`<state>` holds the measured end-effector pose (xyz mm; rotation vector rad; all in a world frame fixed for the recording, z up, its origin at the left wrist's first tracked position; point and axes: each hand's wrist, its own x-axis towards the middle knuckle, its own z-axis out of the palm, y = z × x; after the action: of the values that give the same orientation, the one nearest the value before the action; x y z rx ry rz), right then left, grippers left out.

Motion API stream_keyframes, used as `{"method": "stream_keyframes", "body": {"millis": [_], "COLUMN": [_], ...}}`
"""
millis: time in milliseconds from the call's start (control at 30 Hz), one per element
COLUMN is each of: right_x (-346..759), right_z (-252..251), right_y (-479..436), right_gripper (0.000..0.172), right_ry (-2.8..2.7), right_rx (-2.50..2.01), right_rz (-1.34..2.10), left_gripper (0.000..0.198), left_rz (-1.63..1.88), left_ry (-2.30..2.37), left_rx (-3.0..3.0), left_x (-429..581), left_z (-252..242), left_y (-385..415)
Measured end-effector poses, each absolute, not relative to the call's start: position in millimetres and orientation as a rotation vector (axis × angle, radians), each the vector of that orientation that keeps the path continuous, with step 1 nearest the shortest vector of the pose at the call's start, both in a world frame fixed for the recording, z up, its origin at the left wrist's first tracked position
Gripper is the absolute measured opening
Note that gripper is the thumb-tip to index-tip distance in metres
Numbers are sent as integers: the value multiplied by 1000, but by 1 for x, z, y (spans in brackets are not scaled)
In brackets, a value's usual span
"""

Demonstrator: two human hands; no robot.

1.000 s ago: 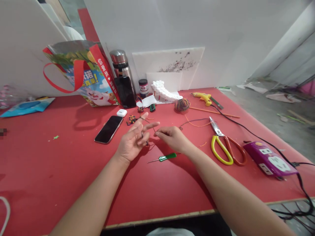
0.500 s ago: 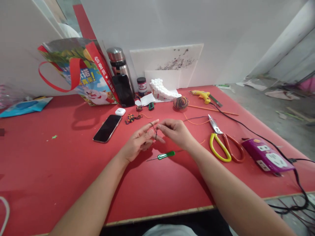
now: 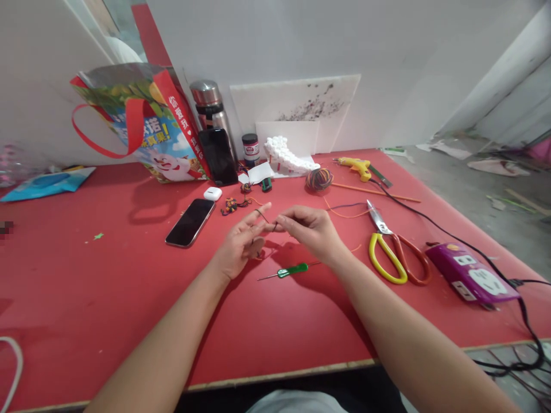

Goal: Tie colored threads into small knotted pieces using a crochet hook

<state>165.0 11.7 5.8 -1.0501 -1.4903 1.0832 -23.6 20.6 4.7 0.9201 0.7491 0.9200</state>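
Observation:
A thin dark strand of yarn (image 3: 263, 215) loops over the raised index finger of my left hand (image 3: 239, 246) and runs to the fingertips of my right hand (image 3: 313, 230). My right thumb and index finger pinch it, meeting a left fingertip there. The other left fingers curl in around the strand. Below the hands lies a crochet hook (image 3: 293, 271) with a green handle, touching neither. The multicoloured yarn ball (image 3: 319, 180) rests behind them, with loose orange and purple strands nearby. A small knotted yarn piece (image 3: 231, 205) sits beyond my left hand.
Scissors (image 3: 388, 258) and a purple power strip (image 3: 471, 273) lie to the right. Behind are a yellow glue gun (image 3: 353, 166), a white beaded piece (image 3: 286, 156), a jar (image 3: 250, 150) and a flask (image 3: 210, 106). Left are a phone (image 3: 190, 222), earbud case (image 3: 212, 194) and bag (image 3: 159, 137).
The strand between my hands has shifted, and a left finger now reaches my right fingertips. My left index finger has tipped slightly left. The view has moved a little.

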Motion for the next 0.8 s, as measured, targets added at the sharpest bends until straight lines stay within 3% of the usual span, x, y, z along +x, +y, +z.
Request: {"method": "stream_keyframes", "body": {"millis": [167,300,400,500,633,800], "right_x": [167,169,171,170,170,173], "right_z": [-1,-3,6,8,-3,-9], "right_y": [18,24,18,15,23,31], "right_gripper": [25,30,38,35,27,33], "right_ry": [-1620,-1424,-1356,-1457,-1463,-1410], "right_rx": [-1180,-1222,-1110,-1146,-1336,-1339], "right_rz": [1170,1067,1264,1445,1271,1105], "left_gripper": [62,71,71,69,63,58], "left_rz": [970,854,882,971,927,688], "left_ry": [626,622,722,728,619,637], "left_rx": [795,908,940,873,816,928], "left_x": [-34,-33,-28,-29,-36,-31], "left_z": [9,10,6,6,13,6], "left_y": [26,23,22,25,28,23]}}
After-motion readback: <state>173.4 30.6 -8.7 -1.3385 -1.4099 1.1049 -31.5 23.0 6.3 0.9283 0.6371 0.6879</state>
